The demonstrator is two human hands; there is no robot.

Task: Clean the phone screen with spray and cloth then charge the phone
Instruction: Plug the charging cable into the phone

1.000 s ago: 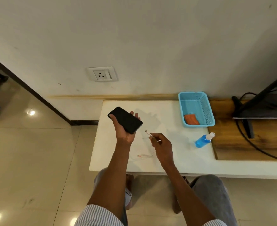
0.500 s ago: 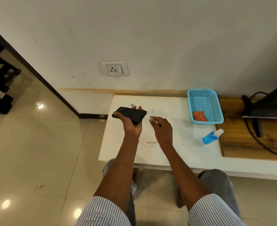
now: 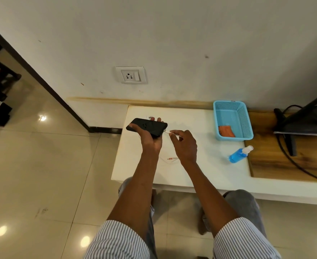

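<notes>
Two hands raised | left hand cradles phone | right hand pinches cable plug

Home room, wall socket, tiled floor

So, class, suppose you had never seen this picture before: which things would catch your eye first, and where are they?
First, the two hands meeting at the centre: the left hand holds a black phone, while the right hand brings a white cable plug to its end. Next come the bright colours on the white table: a blue basket at the back holding an orange cloth, and a blue spray bottle lying nearer.
</notes>
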